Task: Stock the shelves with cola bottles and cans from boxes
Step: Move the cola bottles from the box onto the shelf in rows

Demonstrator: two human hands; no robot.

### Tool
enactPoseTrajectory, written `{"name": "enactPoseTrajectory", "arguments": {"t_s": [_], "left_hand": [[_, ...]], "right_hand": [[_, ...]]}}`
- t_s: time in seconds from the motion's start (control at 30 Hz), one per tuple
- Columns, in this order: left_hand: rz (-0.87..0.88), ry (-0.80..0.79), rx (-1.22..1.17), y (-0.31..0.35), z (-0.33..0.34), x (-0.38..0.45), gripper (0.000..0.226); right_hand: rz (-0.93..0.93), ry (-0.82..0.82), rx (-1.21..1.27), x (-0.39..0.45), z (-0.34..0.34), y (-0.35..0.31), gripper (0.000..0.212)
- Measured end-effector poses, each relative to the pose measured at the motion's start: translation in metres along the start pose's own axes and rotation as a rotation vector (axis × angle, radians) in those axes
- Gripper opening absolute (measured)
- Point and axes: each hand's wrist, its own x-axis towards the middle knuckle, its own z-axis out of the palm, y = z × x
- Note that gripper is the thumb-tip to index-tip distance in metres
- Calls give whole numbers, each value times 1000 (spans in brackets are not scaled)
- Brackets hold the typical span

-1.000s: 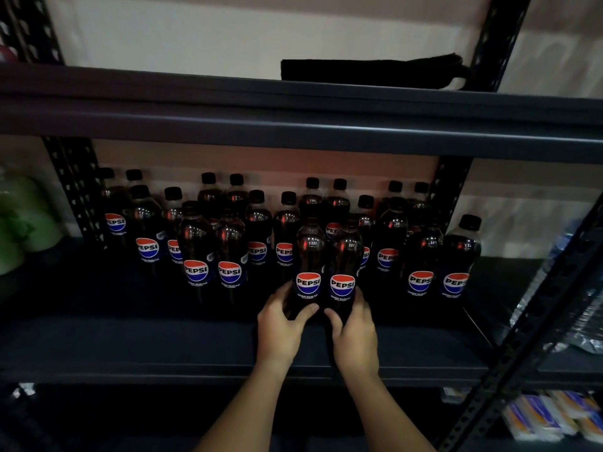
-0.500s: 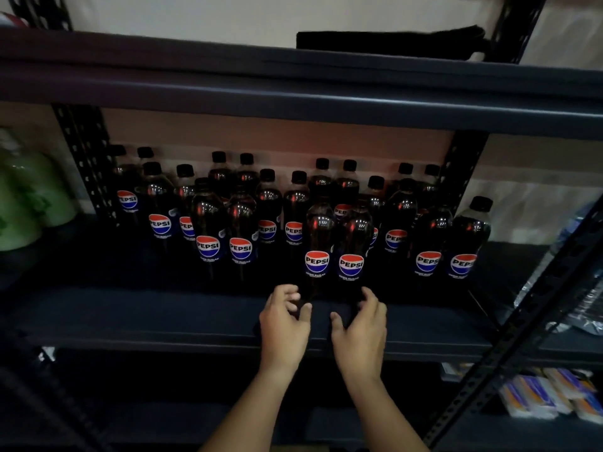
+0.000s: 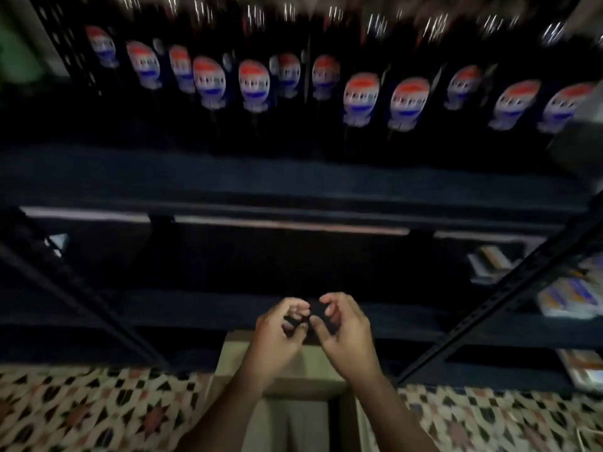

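Observation:
Several dark cola bottles [image 3: 359, 96] with red, white and blue labels stand in rows on the dark shelf [image 3: 293, 181]; they are blurred by camera motion. My left hand [image 3: 277, 331] and my right hand [image 3: 346, 331] hang side by side below that shelf, in front of a lower shelf level. Their fingers are loosely curled and hold nothing. Under my wrists is an open cardboard box [image 3: 293, 406] on the floor; its inside is hidden by my forearms.
Slanted black shelf posts run at the left [image 3: 75, 288] and right [image 3: 489, 308]. Flat packets [image 3: 571, 295] lie on the lower shelves at the right. The patterned tile floor [image 3: 81, 409] spreads on both sides of the box.
My view has tipped sharply downward, so the bottles now sit at the top. Both hands have let go of the two front bottles and dropped away from the shelf, down over the box.

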Motion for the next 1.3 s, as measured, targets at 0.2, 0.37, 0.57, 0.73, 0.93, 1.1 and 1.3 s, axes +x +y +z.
{"name": "enactPoseTrajectory", "arguments": {"t_s": [0.2,0.37,0.57,0.73,0.93,1.1,1.3], "left_hand": [[-138,-158,37,-178,43,-62,25],[-240,-411,172,-304,66,-115,28],[-351,-691,282,-388,93,-163,35],[-427,-855,349,-400,109,-175,43],[-299,-963,557,-401,128,-182,46],[-171,-978,734,-401,140,-191,36],[-167,-919,782,-396,142,-194,28]], "right_hand": [[66,-300,-11,-83,119,115,15],[163,-558,-79,-148,193,199,12],[214,-862,-165,-202,248,263,16],[274,-1021,-270,-224,260,282,29],[283,-1099,-436,-241,264,284,42],[295,-1066,-462,-255,270,283,26],[232,-1009,-525,-255,272,279,27]]}}
